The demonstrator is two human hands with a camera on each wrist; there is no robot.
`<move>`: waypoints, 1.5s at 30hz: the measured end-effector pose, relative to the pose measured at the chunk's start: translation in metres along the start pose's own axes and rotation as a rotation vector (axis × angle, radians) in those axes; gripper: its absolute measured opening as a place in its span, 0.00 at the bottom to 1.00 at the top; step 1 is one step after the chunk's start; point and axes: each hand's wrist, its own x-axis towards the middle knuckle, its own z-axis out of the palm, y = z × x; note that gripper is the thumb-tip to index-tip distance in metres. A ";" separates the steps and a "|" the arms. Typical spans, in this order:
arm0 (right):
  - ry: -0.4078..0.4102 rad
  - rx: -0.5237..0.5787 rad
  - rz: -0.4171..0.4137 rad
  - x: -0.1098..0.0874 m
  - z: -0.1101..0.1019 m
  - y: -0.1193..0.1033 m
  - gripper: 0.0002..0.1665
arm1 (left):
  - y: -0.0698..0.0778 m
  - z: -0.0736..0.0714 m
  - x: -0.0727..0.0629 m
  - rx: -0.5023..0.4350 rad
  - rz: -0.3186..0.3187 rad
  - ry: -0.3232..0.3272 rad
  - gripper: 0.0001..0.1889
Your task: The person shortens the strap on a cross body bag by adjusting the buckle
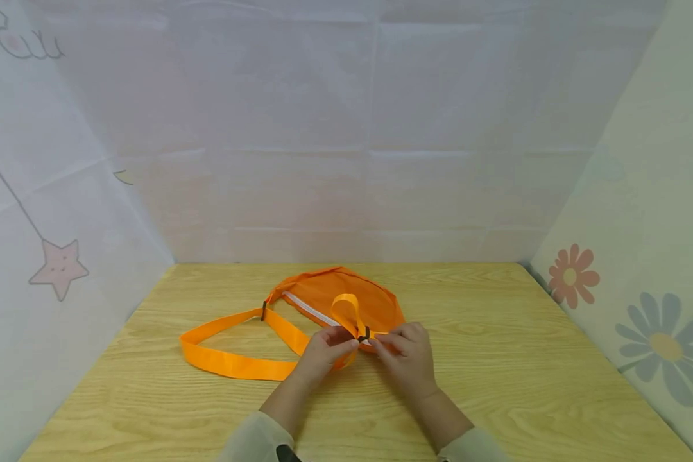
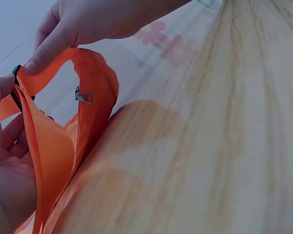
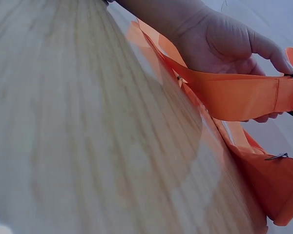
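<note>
An orange fabric bag (image 1: 358, 287) with a white zipper (image 1: 308, 308) lies on the wooden table. Its lighter orange strap (image 1: 231, 367) loops out to the left. My left hand (image 1: 319, 354) pinches the strap at a small black slider buckle (image 1: 365, 335), above the bag's near edge. From the other side, my right hand (image 1: 409, 360) pinches the strap just beside that buckle. A small loop of webbing (image 1: 346, 309) stands up between the hands. In the left wrist view the metal zipper pull (image 2: 84, 96) hangs on the bag's edge. Fingers partly cover the buckle.
A second black buckle (image 1: 264, 310) sits on the strap near the bag's left corner. The table (image 1: 514, 372) has pale cloth walls at the back and both sides, printed with a star (image 1: 59, 266) and flowers (image 1: 574, 276).
</note>
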 end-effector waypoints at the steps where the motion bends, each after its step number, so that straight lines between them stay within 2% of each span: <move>1: 0.001 0.001 -0.006 0.000 0.001 -0.001 0.24 | 0.000 0.000 0.000 0.008 0.000 -0.006 0.23; 5: 0.008 0.011 -0.020 0.001 0.002 -0.002 0.27 | 0.000 0.001 0.000 0.020 -0.015 -0.017 0.23; 15: -0.001 0.014 -0.038 -0.001 0.003 -0.001 0.19 | -0.001 0.001 -0.001 0.014 -0.010 -0.032 0.22; 22: -0.051 0.030 0.008 -0.002 0.002 -0.004 0.25 | -0.002 0.001 -0.001 0.025 -0.008 -0.045 0.21; 28: -0.069 0.019 -0.011 -0.002 0.002 -0.003 0.15 | -0.004 0.001 0.001 0.026 -0.022 -0.035 0.20; 37: -0.078 0.012 -0.032 -0.001 0.000 -0.004 0.16 | -0.004 0.000 0.000 0.024 -0.014 -0.057 0.22; 40: -0.065 0.000 -0.030 -0.001 0.000 -0.004 0.17 | -0.002 -0.002 0.000 0.079 0.007 -0.079 0.22; 42: -0.064 -0.007 -0.015 -0.002 -0.001 -0.004 0.17 | 0.000 -0.005 -0.001 0.155 0.029 -0.088 0.22; 45: -0.064 -0.023 0.002 -0.002 -0.001 -0.003 0.10 | 0.002 -0.010 -0.003 0.255 0.057 -0.092 0.24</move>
